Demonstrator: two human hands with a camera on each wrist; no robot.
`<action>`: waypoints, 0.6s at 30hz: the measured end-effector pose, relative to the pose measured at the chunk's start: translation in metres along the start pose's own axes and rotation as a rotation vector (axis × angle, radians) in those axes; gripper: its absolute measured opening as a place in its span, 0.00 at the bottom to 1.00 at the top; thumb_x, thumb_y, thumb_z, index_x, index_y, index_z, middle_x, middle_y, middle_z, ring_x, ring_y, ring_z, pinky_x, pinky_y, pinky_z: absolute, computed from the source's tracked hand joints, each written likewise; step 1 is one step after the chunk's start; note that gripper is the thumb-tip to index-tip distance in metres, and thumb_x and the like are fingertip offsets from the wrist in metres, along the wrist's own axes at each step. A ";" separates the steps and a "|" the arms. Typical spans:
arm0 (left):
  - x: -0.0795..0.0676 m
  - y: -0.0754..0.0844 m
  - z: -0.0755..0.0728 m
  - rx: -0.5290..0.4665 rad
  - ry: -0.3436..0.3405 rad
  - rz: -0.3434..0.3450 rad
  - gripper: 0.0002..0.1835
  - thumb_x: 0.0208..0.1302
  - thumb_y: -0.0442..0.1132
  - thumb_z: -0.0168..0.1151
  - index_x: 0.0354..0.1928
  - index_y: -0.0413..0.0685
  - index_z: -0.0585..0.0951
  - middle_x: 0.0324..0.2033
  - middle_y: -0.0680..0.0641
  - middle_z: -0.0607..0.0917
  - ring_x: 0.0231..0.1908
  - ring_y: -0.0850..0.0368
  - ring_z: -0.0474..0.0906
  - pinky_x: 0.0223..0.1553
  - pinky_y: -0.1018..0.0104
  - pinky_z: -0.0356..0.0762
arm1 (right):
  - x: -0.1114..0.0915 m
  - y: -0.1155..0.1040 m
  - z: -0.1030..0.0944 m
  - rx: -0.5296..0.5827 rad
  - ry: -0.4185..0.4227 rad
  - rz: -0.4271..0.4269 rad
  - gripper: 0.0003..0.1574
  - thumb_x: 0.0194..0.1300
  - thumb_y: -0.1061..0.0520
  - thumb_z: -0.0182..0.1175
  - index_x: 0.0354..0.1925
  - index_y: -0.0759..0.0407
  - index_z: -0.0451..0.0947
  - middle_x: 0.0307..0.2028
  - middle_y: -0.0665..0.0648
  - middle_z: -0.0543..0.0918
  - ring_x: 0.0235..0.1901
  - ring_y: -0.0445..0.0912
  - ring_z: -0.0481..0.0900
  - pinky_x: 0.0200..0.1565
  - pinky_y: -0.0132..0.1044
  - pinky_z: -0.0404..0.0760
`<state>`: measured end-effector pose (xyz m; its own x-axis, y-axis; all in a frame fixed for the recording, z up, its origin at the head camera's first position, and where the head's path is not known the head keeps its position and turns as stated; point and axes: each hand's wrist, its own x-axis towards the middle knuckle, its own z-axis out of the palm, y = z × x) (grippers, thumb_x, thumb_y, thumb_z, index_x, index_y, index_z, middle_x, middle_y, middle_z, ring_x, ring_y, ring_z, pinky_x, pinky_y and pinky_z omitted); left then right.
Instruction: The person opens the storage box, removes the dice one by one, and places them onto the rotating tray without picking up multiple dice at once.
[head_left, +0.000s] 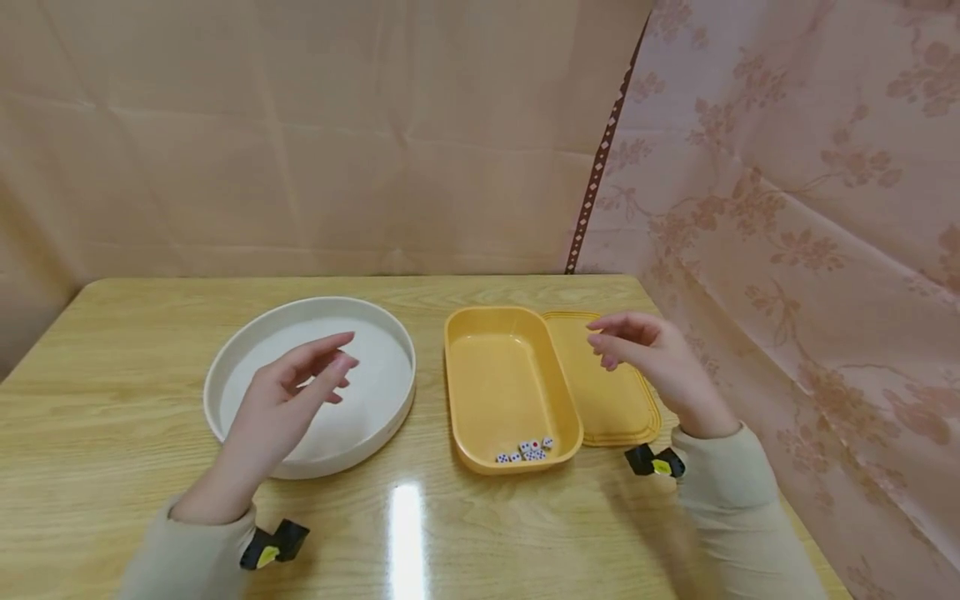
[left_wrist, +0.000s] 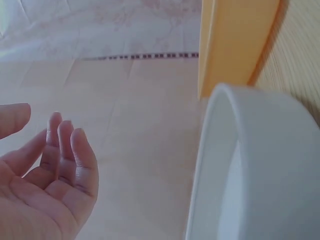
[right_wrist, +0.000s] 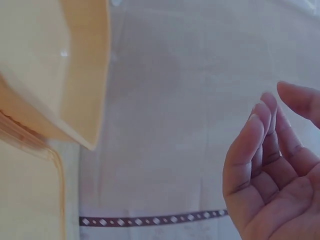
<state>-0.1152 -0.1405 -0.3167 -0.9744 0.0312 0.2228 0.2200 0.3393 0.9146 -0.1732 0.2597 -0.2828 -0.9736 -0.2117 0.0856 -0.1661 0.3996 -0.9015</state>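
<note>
White plastic-looking tray (head_left: pixel 378 367): placed at the left on the wooden table (head_left: pixel 495 542). My left hand (head_left: pixel 285 396) is raised over this tray, relaxed and gently curved, gripping nothing. Yellow box (head_left: pixel 502 375): positioned to the right of the tray, apart from it. Small dice (head_left: pixel 535 451) lie grouped inside, at the near end. Yellow lid (head_left: pixel 611 400): flat, just beside the box. My right hand (head_left: pixel 656 358) is raised over the lid, loosely curved, gripping nothing.

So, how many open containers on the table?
2: a round white tray on the left and a yellow box, dice inside, to its right. None appear hidden.
</note>
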 end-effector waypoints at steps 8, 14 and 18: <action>-0.012 -0.024 -0.026 -0.106 0.139 -0.036 0.19 0.73 0.41 0.57 0.63 0.46 0.78 0.40 0.67 0.85 0.37 0.69 0.81 0.38 0.78 0.80 | 0.013 0.003 0.011 0.005 -0.137 0.042 0.14 0.69 0.59 0.60 0.49 0.68 0.78 0.32 0.47 0.83 0.29 0.43 0.79 0.38 0.36 0.83; -0.022 -0.038 -0.039 -0.378 0.231 -0.005 0.16 0.71 0.33 0.59 0.58 0.43 0.81 0.38 0.57 0.88 0.37 0.65 0.81 0.36 0.77 0.81 | 0.019 0.004 0.020 -0.005 -0.246 0.075 0.18 0.69 0.59 0.59 0.52 0.71 0.76 0.35 0.51 0.84 0.30 0.43 0.80 0.40 0.37 0.83; -0.025 -0.043 -0.044 -0.377 0.285 -0.025 0.16 0.70 0.33 0.60 0.58 0.42 0.82 0.36 0.58 0.88 0.36 0.66 0.81 0.36 0.78 0.81 | 0.021 0.003 0.027 -0.009 -0.319 0.078 0.18 0.69 0.59 0.60 0.52 0.70 0.78 0.36 0.54 0.84 0.30 0.44 0.79 0.38 0.37 0.83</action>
<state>-0.0979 -0.1974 -0.3471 -0.9396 -0.2497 0.2343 0.2495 -0.0304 0.9679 -0.1902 0.2322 -0.2954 -0.8853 -0.4488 -0.1219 -0.0963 0.4334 -0.8961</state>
